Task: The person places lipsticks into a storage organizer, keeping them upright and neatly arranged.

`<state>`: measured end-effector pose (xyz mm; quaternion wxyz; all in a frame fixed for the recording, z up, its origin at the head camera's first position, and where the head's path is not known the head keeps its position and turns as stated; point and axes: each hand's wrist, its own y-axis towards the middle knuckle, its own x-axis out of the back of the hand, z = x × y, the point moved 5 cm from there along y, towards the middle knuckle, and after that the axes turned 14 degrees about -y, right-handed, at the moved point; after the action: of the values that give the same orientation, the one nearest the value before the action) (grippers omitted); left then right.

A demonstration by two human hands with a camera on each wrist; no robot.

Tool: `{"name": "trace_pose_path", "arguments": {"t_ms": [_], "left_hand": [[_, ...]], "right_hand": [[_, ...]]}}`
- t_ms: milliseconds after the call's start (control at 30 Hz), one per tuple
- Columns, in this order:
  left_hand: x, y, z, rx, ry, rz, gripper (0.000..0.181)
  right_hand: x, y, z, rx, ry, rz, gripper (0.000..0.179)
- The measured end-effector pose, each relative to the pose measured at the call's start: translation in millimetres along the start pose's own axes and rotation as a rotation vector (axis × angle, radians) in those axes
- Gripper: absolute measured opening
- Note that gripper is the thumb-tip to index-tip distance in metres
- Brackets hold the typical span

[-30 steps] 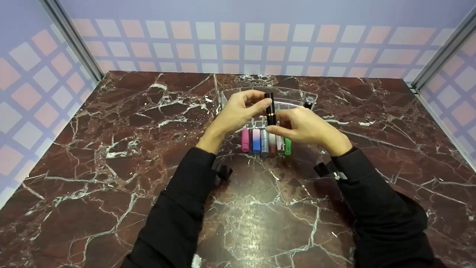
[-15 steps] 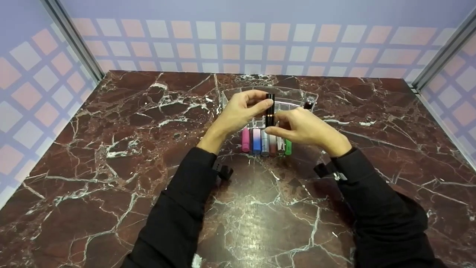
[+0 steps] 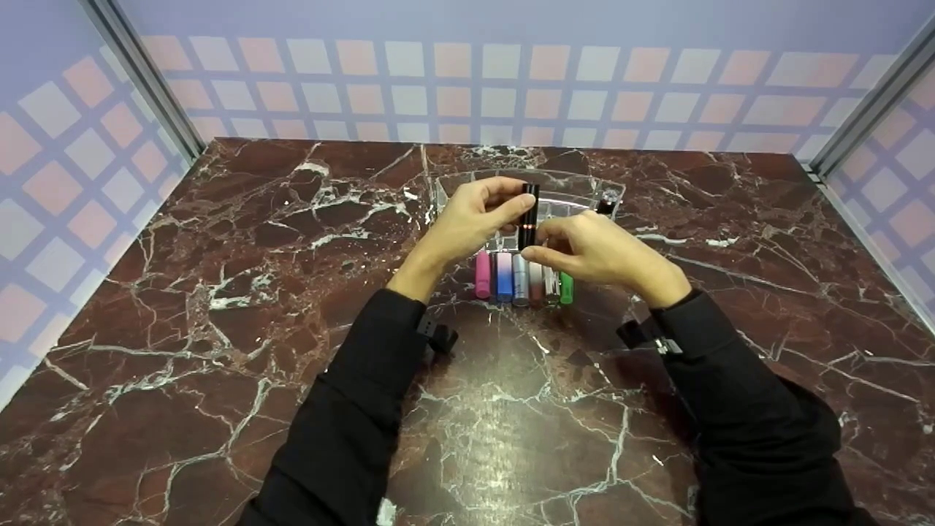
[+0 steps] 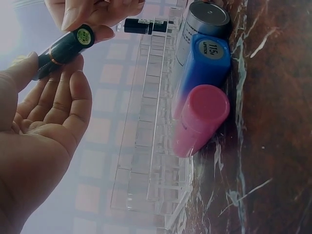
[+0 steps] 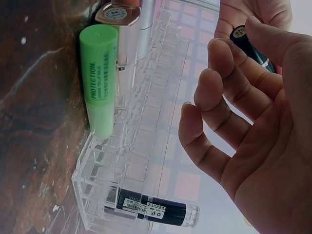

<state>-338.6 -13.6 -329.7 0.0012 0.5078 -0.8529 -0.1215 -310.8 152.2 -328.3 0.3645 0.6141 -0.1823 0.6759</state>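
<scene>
A black lipstick tube (image 3: 529, 216) with a thin gold band stands nearly upright between my hands, above the front of a clear organizer (image 3: 578, 178). My left hand (image 3: 467, 215) pinches its upper part between thumb and fingers. My right hand (image 3: 603, 245) pinches the lower end, thumb in front; its other fingers (image 5: 207, 87) are loosely bent. A round label shows on the tube's base in both wrist views. Just below lie a pink tube (image 3: 483, 275), a pink-and-blue lipstick (image 3: 504, 277), a silver tube (image 3: 520, 281) and a green lip balm (image 3: 567, 288), in a row.
Between the silver tube and green balm lie a brownish tube (image 3: 536, 288) and a shiny metallic one (image 3: 551, 285). A black tube with a clear cap (image 5: 163, 209) stands in the organizer's right end. Patterned panels (image 3: 504, 88) border the dark marbled table (image 3: 256, 307).
The lipstick tube's lower end has swung slightly to the left, so its tilt has changed a little. Both hands keep hold of it and have barely moved.
</scene>
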Motion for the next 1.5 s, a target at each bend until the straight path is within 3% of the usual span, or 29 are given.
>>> {"name": "trace_pose_path", "arguments": {"t_ms": [433, 900, 1167, 1333, 1500], "left_hand": [[0.7, 0.2, 0.5, -0.026, 0.071, 0.007, 0.031], [2.5, -0.5, -1.7, -0.030, -0.001, -0.014, 0.032], [13.7, -2.5, -7.0, -0.097, 0.044, -0.129, 0.030], [21.4, -4.6, -12.9, -0.154, 0.133, -0.228, 0.029], [31.2, -5.2, -14.0, -0.191, 0.240, -0.319, 0.031]], "right_hand": [[-2.2, -0.2, -0.5, 0.022, 0.003, -0.001, 0.032], [-0.3, -0.5, -0.6, 0.021, -0.012, 0.003, 0.029], [7.6, -3.9, -9.5, -0.011, -0.014, 0.032, 0.028], [12.5, -9.1, -21.6, -0.093, -0.075, 0.069, 0.023], [12.7, -16.2, -32.3, -0.188, -0.138, 0.165, 0.017]]}}
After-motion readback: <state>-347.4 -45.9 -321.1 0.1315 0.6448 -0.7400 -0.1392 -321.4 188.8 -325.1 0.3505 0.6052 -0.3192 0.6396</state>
